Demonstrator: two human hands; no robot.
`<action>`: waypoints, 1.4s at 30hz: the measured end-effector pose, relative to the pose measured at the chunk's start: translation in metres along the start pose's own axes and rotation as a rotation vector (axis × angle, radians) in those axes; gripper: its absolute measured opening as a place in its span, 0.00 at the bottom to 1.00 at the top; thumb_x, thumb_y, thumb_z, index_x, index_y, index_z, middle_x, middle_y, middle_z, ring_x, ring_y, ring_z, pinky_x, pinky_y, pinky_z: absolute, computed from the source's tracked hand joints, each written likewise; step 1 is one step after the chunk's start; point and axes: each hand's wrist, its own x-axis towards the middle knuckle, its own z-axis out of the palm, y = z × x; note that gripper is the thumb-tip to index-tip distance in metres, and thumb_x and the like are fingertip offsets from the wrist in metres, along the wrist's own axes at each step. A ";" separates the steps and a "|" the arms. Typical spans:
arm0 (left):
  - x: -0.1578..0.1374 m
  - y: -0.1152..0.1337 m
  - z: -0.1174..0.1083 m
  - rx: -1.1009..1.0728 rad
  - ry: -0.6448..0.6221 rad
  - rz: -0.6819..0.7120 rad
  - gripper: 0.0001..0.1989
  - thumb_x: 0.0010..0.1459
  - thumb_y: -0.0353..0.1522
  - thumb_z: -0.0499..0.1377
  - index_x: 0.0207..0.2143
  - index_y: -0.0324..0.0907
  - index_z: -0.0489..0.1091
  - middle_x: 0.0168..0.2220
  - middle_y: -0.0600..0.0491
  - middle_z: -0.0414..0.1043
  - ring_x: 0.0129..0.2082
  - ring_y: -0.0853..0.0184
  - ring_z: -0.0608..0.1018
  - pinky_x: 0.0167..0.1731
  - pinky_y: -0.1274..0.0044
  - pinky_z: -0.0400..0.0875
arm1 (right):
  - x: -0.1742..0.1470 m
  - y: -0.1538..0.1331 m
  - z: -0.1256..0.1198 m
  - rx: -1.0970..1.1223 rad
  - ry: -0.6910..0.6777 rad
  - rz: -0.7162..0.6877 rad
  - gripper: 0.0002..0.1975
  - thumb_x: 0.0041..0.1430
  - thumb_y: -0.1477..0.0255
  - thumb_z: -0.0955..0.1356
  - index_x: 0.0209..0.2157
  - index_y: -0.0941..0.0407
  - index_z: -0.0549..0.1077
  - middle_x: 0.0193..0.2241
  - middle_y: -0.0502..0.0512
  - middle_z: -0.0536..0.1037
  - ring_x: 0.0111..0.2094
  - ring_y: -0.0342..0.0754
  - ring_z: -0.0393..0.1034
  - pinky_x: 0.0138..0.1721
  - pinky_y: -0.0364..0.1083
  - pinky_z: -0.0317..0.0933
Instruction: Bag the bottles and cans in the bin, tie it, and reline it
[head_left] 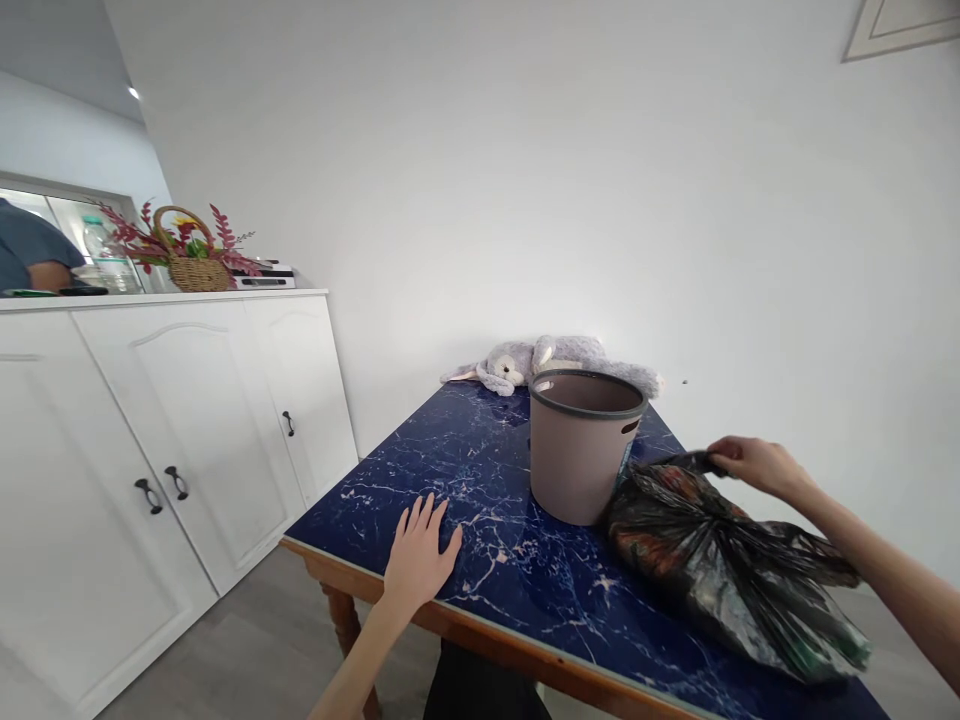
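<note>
While my left hand rests palm down with fingers spread near the edge of the blue marbled table, gripping nothing, my right hand pinches a raised end of the black plastic bag, as my head camera shows; the two hands are well apart. The bag lies full and gathered at its middle on the right side of the table, just beside an upright greyish bin; I cannot tell whether they touch. Behind the bin lies a plush rabbit. I judge the step in hand to be handling the bag by that end. Any next move of it calls for a firm pinch, since thin plastic may tear, and perhaps my left hand's support underneath.
</note>
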 end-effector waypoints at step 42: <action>-0.027 0.141 -0.164 -0.982 0.014 0.051 0.21 0.72 0.50 0.53 0.33 0.45 0.70 0.30 0.55 0.65 0.32 0.66 0.70 0.33 0.78 0.66 | -0.198 -0.153 -0.041 0.188 -0.749 -0.519 0.18 0.74 0.62 0.62 0.33 0.47 0.80 0.29 0.51 0.83 0.28 0.50 0.79 0.29 0.43 0.71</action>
